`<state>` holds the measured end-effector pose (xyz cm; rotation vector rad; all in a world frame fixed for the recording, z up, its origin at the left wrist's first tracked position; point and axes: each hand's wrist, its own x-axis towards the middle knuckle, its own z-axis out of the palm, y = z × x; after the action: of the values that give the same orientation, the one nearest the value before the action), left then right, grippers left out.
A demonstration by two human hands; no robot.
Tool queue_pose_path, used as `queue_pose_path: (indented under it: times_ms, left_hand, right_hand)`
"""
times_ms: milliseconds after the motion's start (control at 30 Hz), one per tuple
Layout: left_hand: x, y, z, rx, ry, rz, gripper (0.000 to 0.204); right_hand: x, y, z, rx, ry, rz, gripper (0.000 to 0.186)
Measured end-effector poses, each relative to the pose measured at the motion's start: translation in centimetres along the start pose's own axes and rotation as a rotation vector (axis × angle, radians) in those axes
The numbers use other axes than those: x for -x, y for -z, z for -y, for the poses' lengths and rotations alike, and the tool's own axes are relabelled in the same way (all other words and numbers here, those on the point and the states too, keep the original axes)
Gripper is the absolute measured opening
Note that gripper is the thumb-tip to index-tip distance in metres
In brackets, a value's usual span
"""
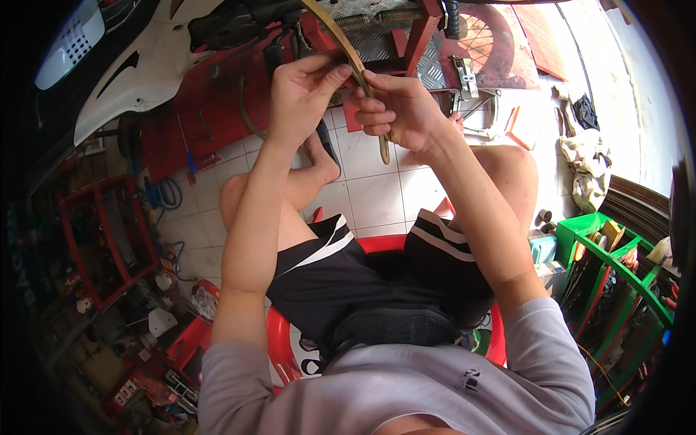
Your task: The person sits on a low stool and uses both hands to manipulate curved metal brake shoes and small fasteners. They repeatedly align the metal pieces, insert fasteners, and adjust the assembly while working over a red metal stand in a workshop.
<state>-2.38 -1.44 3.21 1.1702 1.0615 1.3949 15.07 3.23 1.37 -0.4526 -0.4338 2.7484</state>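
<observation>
Both hands are raised in front of me, above my knees, pinching a long curved tan strip [338, 35], possibly a belt. My left hand [308, 98] closes thumb and fingers on its near edge. Close beside it, my right hand [406, 112] grips the strip between thumb and curled fingers. One end part [385, 151] hangs below the right hand, while the other side runs up past the top of the view. Some fingertips are hidden behind the strip. A darker curved band [244, 109] shows left of my left hand; whether it joins the strip I cannot tell.
A red metal stand [413, 43] and white bodywork [134, 72] stand ahead. On the red mat lies a blue-handled screwdriver [190, 161]. A green tool rack [616, 254] is at right, red shelving [98, 246] at left. Under me is a red chair [279, 341].
</observation>
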Motion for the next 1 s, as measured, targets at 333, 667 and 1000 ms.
queue_pose_path:
  times_ms: [333,667,1000]
  left_hand:
    - [-0.2,0.1,1.9,-0.113,-0.026,-0.150,0.019]
    - [-0.5,-1.0,1.7,-0.166,-0.100,-0.183,0.017]
    - [-0.2,-0.8,1.6,-0.521,0.020,-0.172,0.027]
  right_hand:
    - [-1.7,0.7,-0.8,1.121,0.487,-0.389,0.032]
    - [-1.7,0.8,-1.0,1.431,0.694,-0.347,0.015]
    - [-2.4,1.4,-1.2,1.460,0.775,-0.508,0.013]
